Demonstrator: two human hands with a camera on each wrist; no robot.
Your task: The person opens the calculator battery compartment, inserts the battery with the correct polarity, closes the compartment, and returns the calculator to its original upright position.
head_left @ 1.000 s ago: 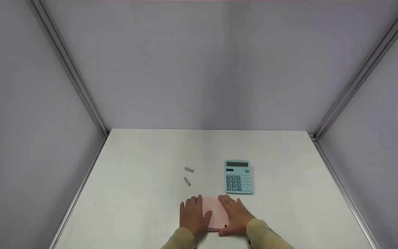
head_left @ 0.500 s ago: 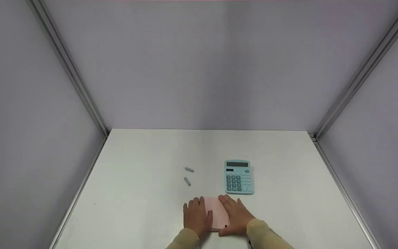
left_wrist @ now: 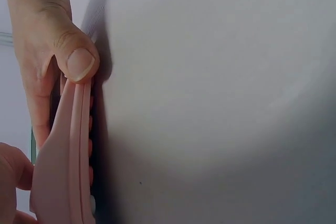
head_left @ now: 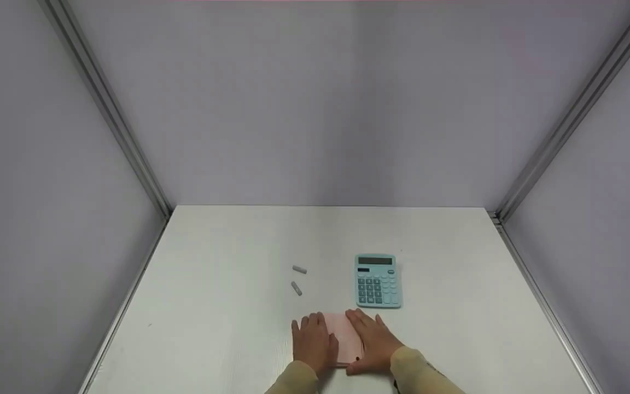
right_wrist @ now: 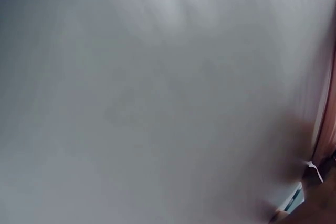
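Observation:
A pink calculator [head_left: 343, 339] lies back up on the white table, a small dark spot near its near right corner. Its keys show on the underside in the left wrist view, where the calculator's side [left_wrist: 68, 156] is seen edge-on. My left hand [head_left: 313, 345] grips it from the left, the thumb lying along its back. My right hand [head_left: 376, 342] holds the right side, with the thumb at the near edge and the index finger reaching toward the far edge. In the right wrist view only a dark, blurred part of a hand shows, at the lower right.
A light-blue calculator [head_left: 378, 280] lies face up just beyond my right hand. Two small grey cylinders that look like batteries, one farther back [head_left: 299, 269] and one nearer [head_left: 296, 288], lie beyond my left hand. Grey panels enclose the table [head_left: 211, 284] at the back and sides.
My left hand has shifted slightly to the right, farther onto the pink calculator. My right hand and the other things have stayed put.

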